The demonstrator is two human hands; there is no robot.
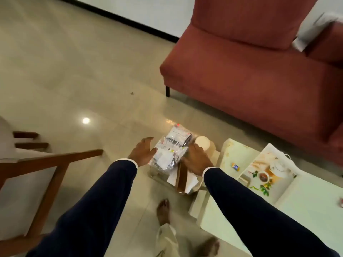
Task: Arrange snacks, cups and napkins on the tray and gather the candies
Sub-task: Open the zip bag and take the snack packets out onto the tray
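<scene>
A clear container [157,175] stands on the floor beside the white table, holding shiny silver snack packets [170,151], white napkins [190,181] and a brown strip. A white stack of cups [203,142] sits just behind it. My left hand [143,152] is spread, its thumb touching the left edge of the packets. My right hand [196,160] curls over the right edge of the packets. The tea-print tray [267,175] lies on the white table [306,204]. One small wrapped candy [235,166] lies left of the tray, and another [341,202] sits at the frame's right edge.
A red sofa [250,71] fills the back right. A wooden chair [37,164] stands at the left. My bare feet [164,212] are on the glossy tile floor below the container. The picture is somewhat blurred.
</scene>
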